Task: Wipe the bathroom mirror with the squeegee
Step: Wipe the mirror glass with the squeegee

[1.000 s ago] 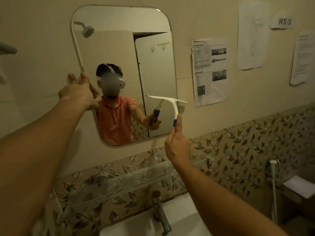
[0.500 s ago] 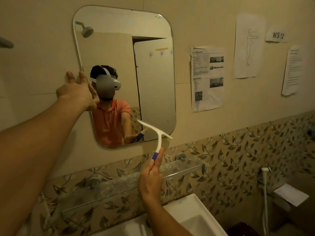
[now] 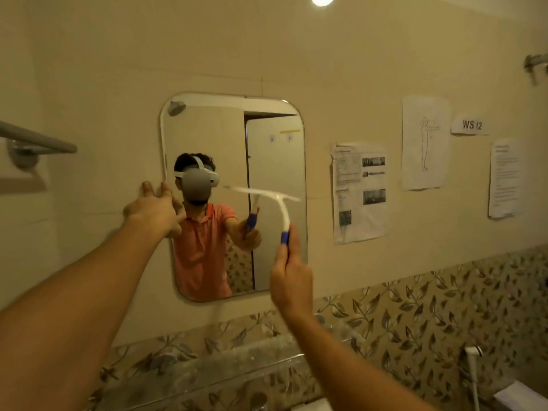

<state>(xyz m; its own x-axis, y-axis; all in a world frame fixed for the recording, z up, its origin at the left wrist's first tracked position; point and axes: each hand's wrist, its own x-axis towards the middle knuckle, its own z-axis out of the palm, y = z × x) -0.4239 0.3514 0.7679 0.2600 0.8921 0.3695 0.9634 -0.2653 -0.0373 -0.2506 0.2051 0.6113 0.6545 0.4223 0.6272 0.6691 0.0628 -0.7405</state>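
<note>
The mirror (image 3: pixel 207 137) hangs on the cream wall, and the white squeegee (image 3: pixel 267 195) with the blue handle is up in front of its right half, about halfway up. Its long blade lies nearly flat, with the left end a bit higher. The blade is blurry, so I cannot tell if it touches the glass. The right hand (image 3: pixel 292 274) has its fingers wrapped round the blue handle from below, and it hides the mirror's lower right edge. The left hand (image 3: pixel 154 210) reaches to the mirror's left edge with its fingers stretched out, and it covers a bit of that edge. A glass shelf (image 3: pixel 243 369) runs under the mirror, in front of the leaf tiles (image 3: pixel 415 315), and the right arm crosses it. To the right, a printed sheet (image 3: pixel 360 192), a drawing (image 3: pixel 424 143) and a "WS 12" label (image 3: pixel 471 125) are stuck on the wall. A grey towel bar (image 3: pixel 38 140) sticks out far left.
</note>
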